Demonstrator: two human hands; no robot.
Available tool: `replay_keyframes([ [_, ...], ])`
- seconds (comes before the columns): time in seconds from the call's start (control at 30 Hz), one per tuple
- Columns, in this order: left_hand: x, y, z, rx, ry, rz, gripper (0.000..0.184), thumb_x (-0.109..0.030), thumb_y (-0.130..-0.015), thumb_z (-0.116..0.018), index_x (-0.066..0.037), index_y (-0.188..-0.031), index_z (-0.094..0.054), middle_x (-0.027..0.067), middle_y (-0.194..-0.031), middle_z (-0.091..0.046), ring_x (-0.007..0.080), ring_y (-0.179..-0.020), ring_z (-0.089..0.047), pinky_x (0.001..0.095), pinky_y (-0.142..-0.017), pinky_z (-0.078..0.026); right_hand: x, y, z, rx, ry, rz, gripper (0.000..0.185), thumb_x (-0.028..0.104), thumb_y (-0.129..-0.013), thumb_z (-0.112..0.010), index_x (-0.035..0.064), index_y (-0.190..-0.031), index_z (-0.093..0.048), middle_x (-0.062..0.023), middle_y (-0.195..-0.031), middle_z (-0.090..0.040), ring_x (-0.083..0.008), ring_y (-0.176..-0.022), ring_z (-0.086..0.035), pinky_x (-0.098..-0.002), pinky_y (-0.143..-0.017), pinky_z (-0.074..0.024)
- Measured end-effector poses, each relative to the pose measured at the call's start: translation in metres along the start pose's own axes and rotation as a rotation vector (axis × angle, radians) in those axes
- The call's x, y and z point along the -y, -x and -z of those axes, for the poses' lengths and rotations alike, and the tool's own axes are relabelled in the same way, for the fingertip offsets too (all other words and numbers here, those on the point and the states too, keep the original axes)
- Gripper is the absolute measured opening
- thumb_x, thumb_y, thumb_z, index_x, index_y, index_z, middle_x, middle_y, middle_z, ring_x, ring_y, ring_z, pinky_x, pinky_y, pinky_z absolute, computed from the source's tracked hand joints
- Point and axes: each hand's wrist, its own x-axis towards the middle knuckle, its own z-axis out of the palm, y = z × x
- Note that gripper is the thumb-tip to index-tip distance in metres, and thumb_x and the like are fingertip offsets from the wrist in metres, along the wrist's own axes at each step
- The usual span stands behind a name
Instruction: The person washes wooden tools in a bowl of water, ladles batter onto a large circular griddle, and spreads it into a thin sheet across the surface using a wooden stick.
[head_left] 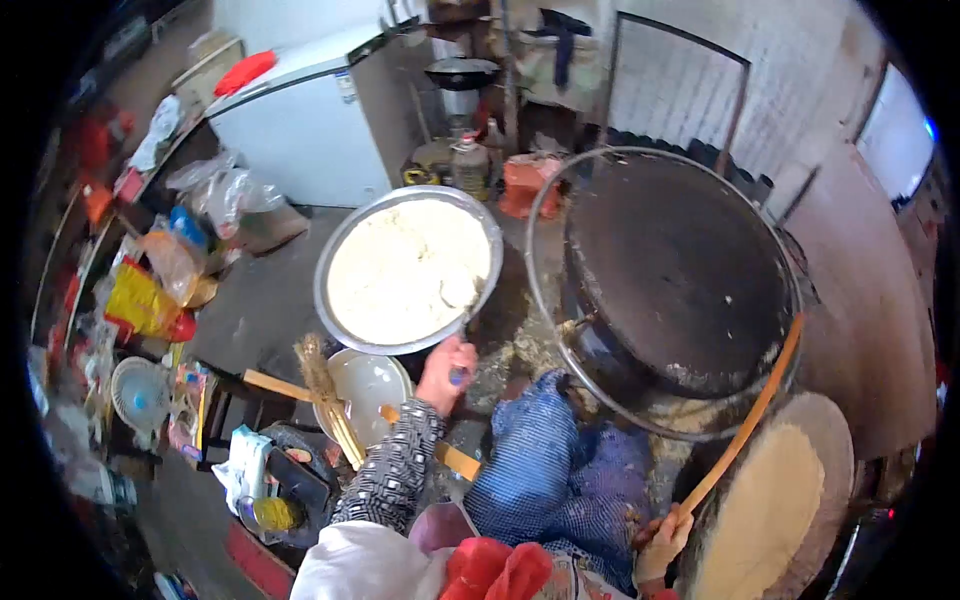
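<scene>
Ladle (457, 376) and wooden stick (745, 430) held beside batter (395, 265) and griddle (680, 270).
The ladle's handle is clasped by the left hand (446, 372) at the basin's near rim (400, 349); its bowl seems to be set in the batter, though glare makes this uncertain. The stick is grasped near its lower end by the right hand (665, 545), its far end overlapping the metal ring (531, 262) around the griddle. Batter could be spilled if the ladle were tilted at the rim; the stick could be snagged on the ring if swung low.
</scene>
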Motion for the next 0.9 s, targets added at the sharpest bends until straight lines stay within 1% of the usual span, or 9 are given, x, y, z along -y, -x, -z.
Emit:
replay_keyframes([
  [0.13,-0.028,0.033,-0.039,0.000,0.071,0.240,0.029,-0.027,-0.098,-0.052,-0.002,-0.085,-0.045,-0.0004,-0.065,-0.044,0.0068,-0.046,-0.042,0.0191,-0.038,-0.038,0.036,0.004,-0.018,0.073,-0.117,0.019,0.020,0.011,-0.097,-0.043,0.0072,-0.115,-0.046,-0.0034,-0.071,-0.051,-0.0108,-0.051,-0.047,-0.0258,-0.044,-0.0417],
  [0.23,-0.025,0.068,-0.084,-0.329,-0.834,-0.410,0.026,-0.028,-0.097,-0.054,-0.011,-0.117,-0.052,-0.0005,-0.074,-0.048,0.0046,-0.051,-0.042,0.0162,-0.039,-0.036,0.032,-0.014,-0.038,0.300,0.081,0.032,0.017,0.014,-0.097,-0.048,0.0072,-0.112,-0.050,-0.0008,-0.070,-0.052,-0.0107,-0.052,-0.048,-0.0257,-0.044,-0.0428],
  [0.3,-0.031,0.086,-0.105,-0.345,-0.957,-0.518,0.041,-0.027,-0.097,-0.053,-0.013,-0.134,-0.046,0.0018,-0.080,-0.051,0.0053,-0.054,-0.044,0.0154,-0.039,-0.034,0.023,-0.019,-0.067,0.399,0.267,0.164,0.016,0.018,-0.095,-0.054,0.0066,-0.106,-0.054,-0.0065,-0.070,-0.057,-0.0180,-0.056,-0.055,-0.0318,-0.048,-0.0451],
  [0.33,-0.045,0.090,-0.109,-0.322,-0.968,-0.460,0.036,-0.027,-0.097,-0.054,-0.011,-0.129,-0.049,0.0013,-0.075,-0.051,0.0046,-0.050,-0.042,0.0155,-0.036,-0.032,0.027,-0.018,-0.082,0.449,0.288,0.214,0.018,0.020,-0.093,-0.057,0.0058,-0.104,-0.056,-0.0124,-0.069,-0.060,-0.0253,-0.058,-0.060,-0.0376,-0.051,-0.0469],
  [0.4,-0.065,0.093,-0.101,-0.300,-1.014,-0.442,0.014,-0.022,-0.100,-0.047,-0.010,-0.104,-0.052,-0.0005,-0.059,-0.044,0.0046,-0.039,-0.035,0.0165,-0.031,-0.028,0.056,-0.013,-0.096,0.635,0.133,-0.102,0.014,0.020,-0.095,-0.055,0.0066,-0.100,-0.057,-0.0043,-0.068,-0.058,-0.0132,-0.051,-0.053,-0.0299,-0.042,-0.0423],
  [0.5,-0.085,0.097,-0.082,-0.359,-0.880,-0.409,0.013,-0.017,-0.100,-0.043,-0.011,-0.088,-0.045,-0.0021,-0.057,-0.042,0.0041,-0.038,-0.034,0.0161,-0.031,-0.027,-0.015,-0.084,-0.086,0.418,0.239,0.566,0.014,0.022,-0.093,-0.057,0.0077,-0.092,-0.058,-0.0042,-0.061,-0.055,-0.0181,-0.043,-0.050,-0.0343,-0.038,-0.0402],
  [0.6,-0.072,0.104,-0.076,-0.396,-1.051,-0.374,0.015,-0.015,-0.100,-0.042,-0.011,-0.086,-0.043,-0.0032,-0.056,-0.039,0.0039,-0.039,-0.033,0.0167,-0.031,-0.027,0.018,-0.158,-0.009,-0.033,-0.463,-0.348,0.018,0.028,-0.091,-0.052,0.0150,-0.078,-0.052,-0.0027,-0.058,-0.048,-0.0223,-0.054,-0.054,-0.0395,-0.046,-0.0445],
  [0.73,-0.050,0.121,-0.081,-0.409,-1.021,-0.430,0.018,-0.014,-0.099,-0.042,-0.010,-0.081,-0.045,-0.0039,-0.059,-0.040,0.0033,-0.042,-0.036,0.0179,-0.032,-0.028,0.026,-0.175,0.050,-0.206,-0.607,-0.130,0.034,0.048,-0.094,-0.050,0.0143,-0.090,-0.049,0.0030,-0.060,-0.037,-0.0152,-0.049,-0.038,-0.0328,-0.043,-0.0353],
  [0.9,-0.067,0.087,-0.056,-0.324,-0.678,-0.304,0.028,-0.003,-0.095,-0.044,-0.012,-0.122,-0.042,0.0053,-0.070,-0.046,0.0075,-0.047,-0.039,0.0181,-0.037,-0.034,0.058,-0.054,-0.032,0.003,-0.328,0.007,0.029,0.038,-0.098,-0.047,0.0105,-0.089,-0.047,0.0018,-0.051,-0.042,-0.0101,-0.035,-0.036,-0.0253,-0.034,-0.0296],
])
